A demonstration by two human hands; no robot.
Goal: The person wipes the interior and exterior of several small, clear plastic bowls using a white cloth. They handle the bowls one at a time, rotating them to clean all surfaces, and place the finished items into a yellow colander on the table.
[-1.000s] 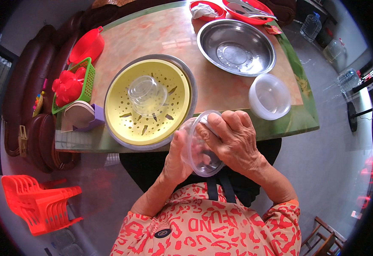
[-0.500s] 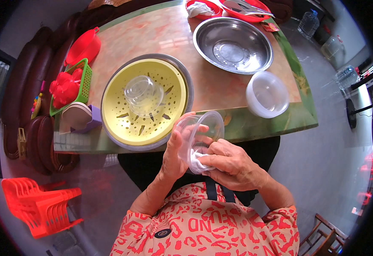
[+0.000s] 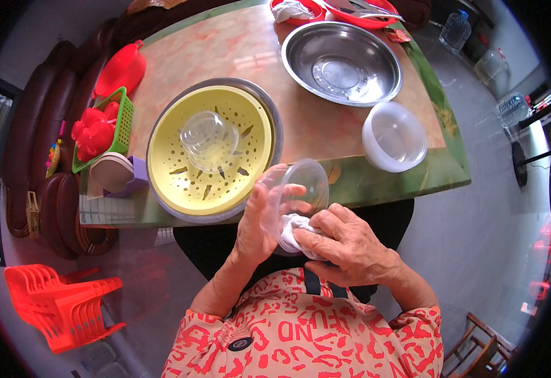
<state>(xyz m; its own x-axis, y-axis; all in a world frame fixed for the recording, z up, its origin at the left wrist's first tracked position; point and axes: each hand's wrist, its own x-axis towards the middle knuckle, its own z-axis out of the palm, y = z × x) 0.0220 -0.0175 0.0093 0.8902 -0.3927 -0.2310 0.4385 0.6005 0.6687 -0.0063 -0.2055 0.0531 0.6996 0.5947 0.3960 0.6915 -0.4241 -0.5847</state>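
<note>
My left hand (image 3: 254, 220) grips a clear plastic bowl (image 3: 313, 178) from its outer side, tilted in front of the table's near edge. Closed on a white cloth (image 3: 295, 228), my right hand (image 3: 348, 247) presses it against the bowl's lower rim. Part of the cloth is hidden under my fingers. To the left, a yellow colander (image 3: 181, 189) rests inside a grey metal basin (image 3: 278, 135), with clear plastic bowls (image 3: 209, 140) lying in it. At the table's right stands a stack of clear plastic bowls (image 3: 396, 137).
A wide steel basin (image 3: 341, 63) sits at the table's far right, near red basins (image 3: 363, 22) holding utensils and a cloth. Along the left edge are a red basin (image 3: 120, 70), a green basket (image 3: 122, 126) and a purple holder (image 3: 138, 176). Red stools (image 3: 61, 305) stand on the floor.
My right hand has shifted slightly right and the cloth now bunches out more beyond the bowl's rim. My left hand still holds the bowl in nearly the same place.
</note>
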